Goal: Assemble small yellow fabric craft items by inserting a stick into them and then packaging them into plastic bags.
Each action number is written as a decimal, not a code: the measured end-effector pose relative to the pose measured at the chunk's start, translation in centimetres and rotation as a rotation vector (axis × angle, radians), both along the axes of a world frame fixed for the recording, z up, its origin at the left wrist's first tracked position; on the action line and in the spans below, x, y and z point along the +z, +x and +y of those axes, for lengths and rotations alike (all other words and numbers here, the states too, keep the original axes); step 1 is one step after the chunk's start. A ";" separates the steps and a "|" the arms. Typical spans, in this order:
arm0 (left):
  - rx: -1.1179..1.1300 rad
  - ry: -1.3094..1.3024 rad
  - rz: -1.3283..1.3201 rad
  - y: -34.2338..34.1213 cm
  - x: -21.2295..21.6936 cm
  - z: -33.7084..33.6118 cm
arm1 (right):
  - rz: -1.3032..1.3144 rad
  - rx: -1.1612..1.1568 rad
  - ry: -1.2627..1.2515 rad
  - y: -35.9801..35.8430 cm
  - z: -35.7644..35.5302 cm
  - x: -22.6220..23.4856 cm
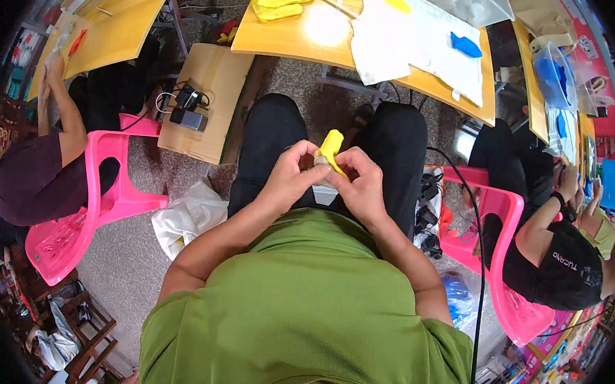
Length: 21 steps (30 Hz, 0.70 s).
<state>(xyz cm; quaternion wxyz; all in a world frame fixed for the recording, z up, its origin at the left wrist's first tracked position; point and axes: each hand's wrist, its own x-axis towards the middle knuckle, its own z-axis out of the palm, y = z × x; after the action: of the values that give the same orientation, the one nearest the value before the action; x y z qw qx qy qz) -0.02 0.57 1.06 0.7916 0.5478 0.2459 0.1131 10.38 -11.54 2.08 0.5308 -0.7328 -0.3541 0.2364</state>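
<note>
Holding the yellow piece [330, 150] close over the lap is advised. It is pinched by the closed left hand [293, 178] and right hand [361, 185]; small, steady finger movements are judged best.

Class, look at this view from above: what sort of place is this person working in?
Probably a small handcraft workshop. Yellow fabric pieces lie on a wooden table, co-workers sit close by on pink plastic chairs, and both hands work a yellow piece.

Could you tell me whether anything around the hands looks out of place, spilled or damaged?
Nothing looks damaged or spilled. The left hand and right hand pinch a yellow piece over the lap. The only untidy spots are a crumpled white bag on the floor and a tangle of black cables beside the person's seat.
</note>
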 end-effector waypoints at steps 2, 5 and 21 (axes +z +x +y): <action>-0.047 -0.063 -0.042 -0.5 -0.4 0.6 | 0.012 0.047 -0.003 0.7 -0.1 0.1; -0.156 -0.233 -0.061 -0.7 -0.4 2.1 | 0.302 0.186 0.125 2.2 -0.6 0.3; -0.006 -0.402 -0.097 -0.2 -0.2 0.9 | -0.549 -0.086 0.062 0.7 0.2 1.9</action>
<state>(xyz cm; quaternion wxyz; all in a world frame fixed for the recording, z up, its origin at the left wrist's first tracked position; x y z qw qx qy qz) -0.20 1.51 0.85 0.8963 0.3734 0.2235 0.0855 11.11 -11.29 3.94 0.4465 -0.7674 -0.4602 -0.0049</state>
